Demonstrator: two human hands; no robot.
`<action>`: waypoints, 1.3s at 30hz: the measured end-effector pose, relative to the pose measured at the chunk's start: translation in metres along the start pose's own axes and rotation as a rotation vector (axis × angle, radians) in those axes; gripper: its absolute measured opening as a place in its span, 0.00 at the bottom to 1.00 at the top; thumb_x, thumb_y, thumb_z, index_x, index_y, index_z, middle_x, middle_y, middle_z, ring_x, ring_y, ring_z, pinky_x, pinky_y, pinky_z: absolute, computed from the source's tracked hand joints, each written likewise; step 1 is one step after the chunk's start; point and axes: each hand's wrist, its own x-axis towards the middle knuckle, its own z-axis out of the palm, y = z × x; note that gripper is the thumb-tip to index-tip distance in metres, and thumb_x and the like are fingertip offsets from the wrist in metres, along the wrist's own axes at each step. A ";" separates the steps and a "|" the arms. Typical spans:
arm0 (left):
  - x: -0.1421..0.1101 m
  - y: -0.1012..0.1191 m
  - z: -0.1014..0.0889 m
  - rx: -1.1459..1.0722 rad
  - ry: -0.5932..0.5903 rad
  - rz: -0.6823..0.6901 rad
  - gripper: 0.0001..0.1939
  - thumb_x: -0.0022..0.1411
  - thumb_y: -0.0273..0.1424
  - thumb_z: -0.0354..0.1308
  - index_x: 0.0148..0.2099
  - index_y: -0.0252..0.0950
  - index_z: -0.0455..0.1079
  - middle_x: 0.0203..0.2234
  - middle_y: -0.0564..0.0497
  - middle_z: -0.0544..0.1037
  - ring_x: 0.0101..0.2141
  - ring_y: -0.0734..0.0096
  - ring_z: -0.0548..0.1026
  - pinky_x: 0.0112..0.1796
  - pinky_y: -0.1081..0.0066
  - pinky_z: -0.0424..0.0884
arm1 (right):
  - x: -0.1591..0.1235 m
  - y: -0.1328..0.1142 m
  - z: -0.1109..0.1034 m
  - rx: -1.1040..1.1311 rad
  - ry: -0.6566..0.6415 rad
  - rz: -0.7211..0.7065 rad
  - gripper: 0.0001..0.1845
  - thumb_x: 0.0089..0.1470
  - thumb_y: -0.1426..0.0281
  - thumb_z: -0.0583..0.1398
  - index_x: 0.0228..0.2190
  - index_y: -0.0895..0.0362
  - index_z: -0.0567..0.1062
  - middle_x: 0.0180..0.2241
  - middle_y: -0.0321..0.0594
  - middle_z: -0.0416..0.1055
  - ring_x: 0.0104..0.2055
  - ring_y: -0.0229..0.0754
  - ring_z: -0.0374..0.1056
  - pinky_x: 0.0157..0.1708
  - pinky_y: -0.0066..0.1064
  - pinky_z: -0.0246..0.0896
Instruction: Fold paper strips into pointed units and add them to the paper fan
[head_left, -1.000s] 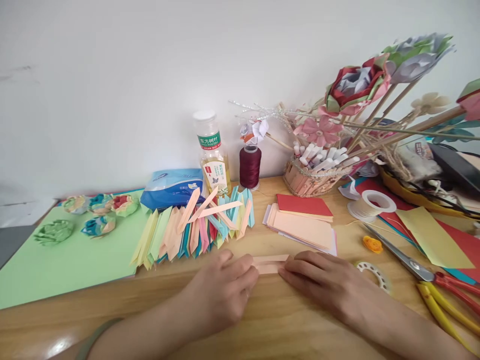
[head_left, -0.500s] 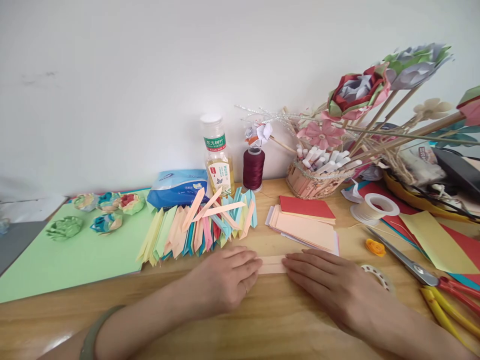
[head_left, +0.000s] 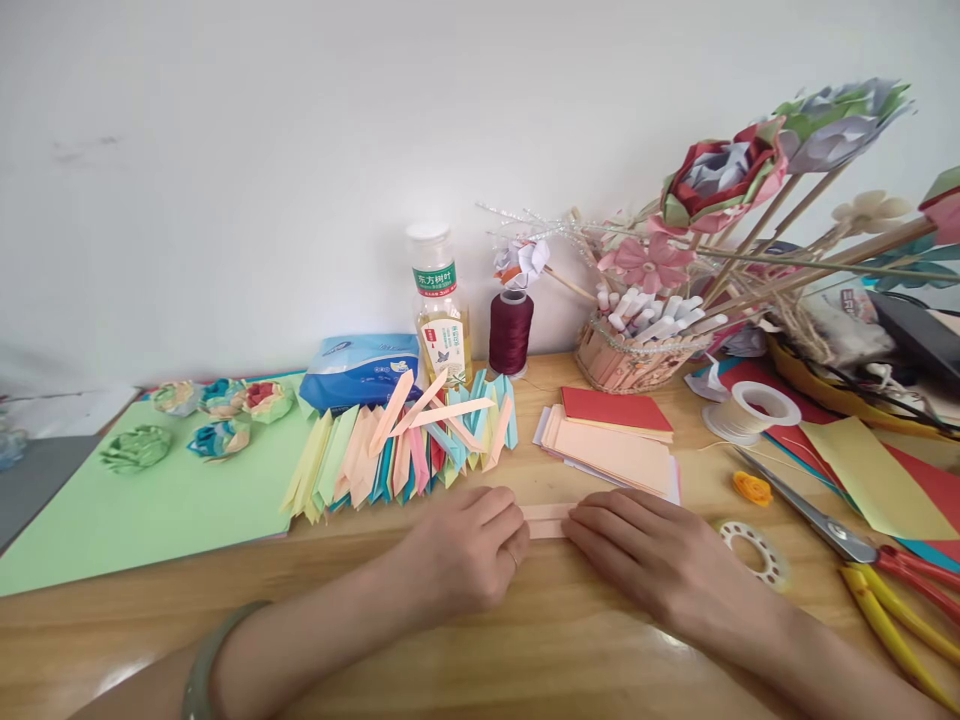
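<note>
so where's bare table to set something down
Bare wooden tabletop shows between the left forearm and right forearm, and between the left forearm and pale green paper sheet. It's crowded at right, with red-handled metal scissors and a white round spool, and along the back, from blue plastic pack to pinkish wooden basket.

Has on the table [head_left: 525, 660] cards [head_left: 611, 450] beyond the right grip [head_left: 656, 555], a ring [head_left: 770, 562] beside it, folded strips [head_left: 375, 455] beyond the left grip [head_left: 480, 550].
</note>
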 end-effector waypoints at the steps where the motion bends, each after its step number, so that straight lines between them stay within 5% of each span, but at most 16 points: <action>1: 0.000 0.000 0.001 0.020 0.014 -0.002 0.12 0.62 0.19 0.52 0.27 0.29 0.69 0.22 0.50 0.71 0.29 0.69 0.71 0.28 0.70 0.69 | 0.000 0.000 0.001 -0.004 0.006 0.000 0.21 0.64 0.77 0.42 0.38 0.63 0.73 0.33 0.45 0.75 0.37 0.43 0.70 0.35 0.36 0.67; 7: 0.002 0.000 0.000 0.062 0.060 -0.020 0.12 0.59 0.19 0.53 0.24 0.32 0.67 0.19 0.52 0.69 0.26 0.70 0.69 0.26 0.71 0.66 | -0.002 -0.002 0.008 0.052 0.009 0.080 0.15 0.62 0.76 0.47 0.39 0.63 0.72 0.32 0.45 0.73 0.35 0.43 0.68 0.33 0.35 0.65; 17: 0.001 0.007 -0.004 -0.285 -0.033 -0.424 0.08 0.61 0.28 0.52 0.31 0.34 0.70 0.24 0.52 0.73 0.31 0.68 0.69 0.29 0.70 0.67 | 0.005 -0.003 0.007 0.350 -0.078 0.360 0.13 0.62 0.73 0.48 0.33 0.56 0.71 0.30 0.40 0.69 0.33 0.40 0.65 0.32 0.31 0.62; 26: 0.008 0.011 -0.007 -0.294 -0.158 -0.699 0.07 0.57 0.25 0.60 0.26 0.35 0.70 0.24 0.54 0.73 0.32 0.66 0.68 0.33 0.66 0.65 | 0.004 -0.006 0.012 0.381 -0.101 0.582 0.09 0.61 0.71 0.50 0.31 0.55 0.69 0.31 0.39 0.69 0.33 0.41 0.66 0.31 0.32 0.63; 33: 0.009 0.014 -0.007 -0.115 -0.183 -0.639 0.07 0.56 0.25 0.61 0.28 0.35 0.66 0.24 0.54 0.72 0.31 0.64 0.67 0.32 0.64 0.63 | 0.004 -0.006 0.015 0.362 -0.088 0.621 0.08 0.61 0.72 0.51 0.31 0.55 0.68 0.33 0.40 0.67 0.33 0.41 0.66 0.31 0.33 0.63; 39: 0.008 0.013 -0.007 -0.099 -0.257 -0.603 0.04 0.58 0.24 0.58 0.33 0.36 0.66 0.28 0.52 0.72 0.33 0.63 0.66 0.33 0.63 0.65 | 0.004 -0.004 0.017 0.204 -0.046 0.498 0.09 0.60 0.69 0.53 0.28 0.55 0.66 0.32 0.42 0.68 0.36 0.45 0.64 0.32 0.36 0.64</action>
